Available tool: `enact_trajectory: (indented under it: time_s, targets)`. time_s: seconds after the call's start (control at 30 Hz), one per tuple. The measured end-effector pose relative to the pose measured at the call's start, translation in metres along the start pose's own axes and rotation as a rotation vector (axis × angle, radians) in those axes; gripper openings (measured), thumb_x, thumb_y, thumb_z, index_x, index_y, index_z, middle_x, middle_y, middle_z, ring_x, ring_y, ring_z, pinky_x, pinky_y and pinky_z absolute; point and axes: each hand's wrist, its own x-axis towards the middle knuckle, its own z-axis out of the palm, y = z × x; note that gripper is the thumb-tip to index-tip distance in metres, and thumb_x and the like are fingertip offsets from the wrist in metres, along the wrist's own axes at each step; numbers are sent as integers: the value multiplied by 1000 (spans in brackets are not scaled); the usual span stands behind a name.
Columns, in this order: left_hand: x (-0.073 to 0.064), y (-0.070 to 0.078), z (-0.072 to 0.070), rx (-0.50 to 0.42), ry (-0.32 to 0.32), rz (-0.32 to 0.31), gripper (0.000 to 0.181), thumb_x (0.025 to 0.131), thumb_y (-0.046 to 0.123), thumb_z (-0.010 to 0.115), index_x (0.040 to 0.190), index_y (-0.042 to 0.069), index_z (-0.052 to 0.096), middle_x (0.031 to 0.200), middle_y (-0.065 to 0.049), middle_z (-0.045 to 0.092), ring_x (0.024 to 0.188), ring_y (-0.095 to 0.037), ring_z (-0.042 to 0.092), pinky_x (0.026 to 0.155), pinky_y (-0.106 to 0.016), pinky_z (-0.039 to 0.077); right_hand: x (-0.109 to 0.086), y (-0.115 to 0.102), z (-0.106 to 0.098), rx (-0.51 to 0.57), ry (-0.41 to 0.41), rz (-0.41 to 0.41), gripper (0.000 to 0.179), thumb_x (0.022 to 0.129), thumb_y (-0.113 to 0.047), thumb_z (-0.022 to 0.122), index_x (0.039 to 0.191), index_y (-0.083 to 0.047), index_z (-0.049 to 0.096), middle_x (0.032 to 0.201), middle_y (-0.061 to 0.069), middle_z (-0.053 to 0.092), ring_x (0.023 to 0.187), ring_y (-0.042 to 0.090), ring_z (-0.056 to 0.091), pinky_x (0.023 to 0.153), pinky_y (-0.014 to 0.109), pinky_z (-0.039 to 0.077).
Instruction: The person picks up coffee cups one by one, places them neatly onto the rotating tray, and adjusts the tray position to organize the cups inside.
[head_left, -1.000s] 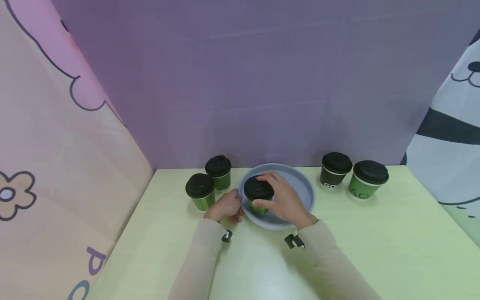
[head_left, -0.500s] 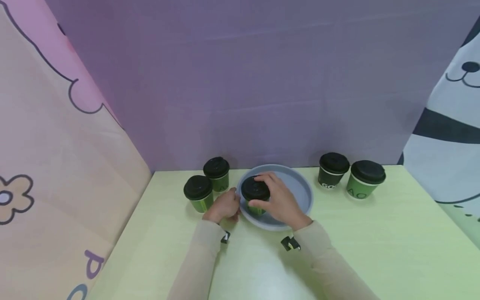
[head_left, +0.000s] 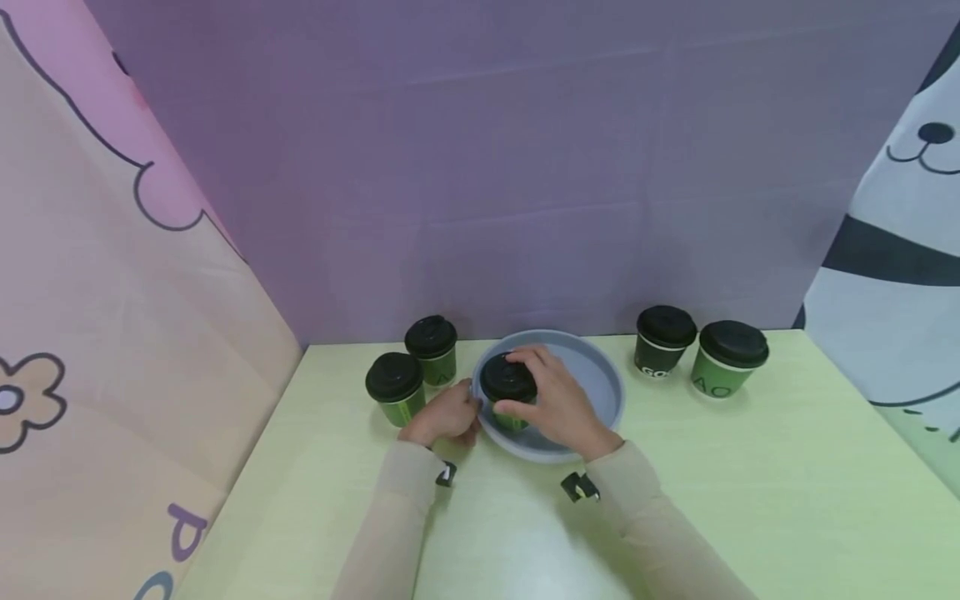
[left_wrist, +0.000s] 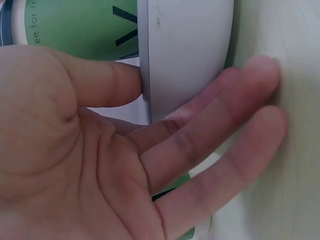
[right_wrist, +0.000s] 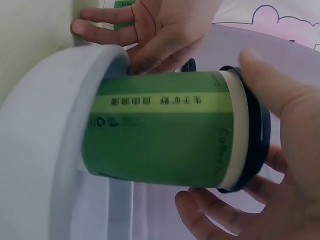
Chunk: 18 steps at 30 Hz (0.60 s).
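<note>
A green paper coffee cup (head_left: 511,414) with a black lid stands upright inside a round grey plate (head_left: 606,379), near its left side. My right hand (head_left: 557,402) holds this cup from the right. In the right wrist view, the thumb and fingers of that hand curl round the black lid (right_wrist: 256,135). At the plate's left edge is my left hand (head_left: 447,412). The left wrist view shows its thumb (left_wrist: 112,84) against the plate rim and its fingers under the outer wall (left_wrist: 187,45), pinching the edge.
Left of the plate stand two lidded green cups, a nearer one (head_left: 401,408) close to my left hand and a farther one (head_left: 441,367). To the right are a dark lidded cup (head_left: 657,357) and a green one (head_left: 718,375). A purple backdrop (head_left: 480,208) rises behind the table (head_left: 787,483).
The whole head view has shifted slightly to the left. Both hands keep their holds on the cup and the plate, and neither visibly moves relative to them.
</note>
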Motion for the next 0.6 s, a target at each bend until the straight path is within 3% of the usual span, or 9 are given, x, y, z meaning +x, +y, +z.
enact_trajectory:
  time_s: [0.1, 0.23, 0.43, 0.6]
  targets:
    - [0, 0, 1, -11, 2, -5, 31, 109, 15, 39, 135, 3, 52, 89, -19, 70, 66, -28, 70, 60, -40, 60, 1, 0, -9, 16, -8, 24, 76, 88, -51, 77, 148, -14, 49, 151, 9, 49, 130, 34, 55, 101, 54, 52]
    - [1, -2, 1, -18, 4, -21, 34, 109, 15, 40, 139, 2, 49, 88, -19, 70, 66, -29, 70, 61, -41, 60, 3, 10, -30, 71, 54, 68, 69, 95, -45, 71, 149, -11, 47, 147, 16, 50, 120, 34, 59, 95, 53, 54]
    - [2, -2, 1, -29, -8, -58, 42, 110, 18, 39, 149, 3, 41, 89, -16, 69, 68, -26, 69, 64, -39, 59, 1, 47, -72, 90, 186, 123, 53, 99, -30, 69, 143, -4, 53, 138, 22, 52, 120, 38, 53, 95, 56, 50]
    - [2, -2, 1, -25, -12, -66, 47, 110, 20, 39, 154, 3, 36, 89, -15, 69, 68, -25, 69, 64, -38, 59, -10, 75, -103, 55, 289, 178, 50, 101, -27, 66, 142, 0, 53, 140, 27, 49, 122, 45, 51, 98, 60, 48]
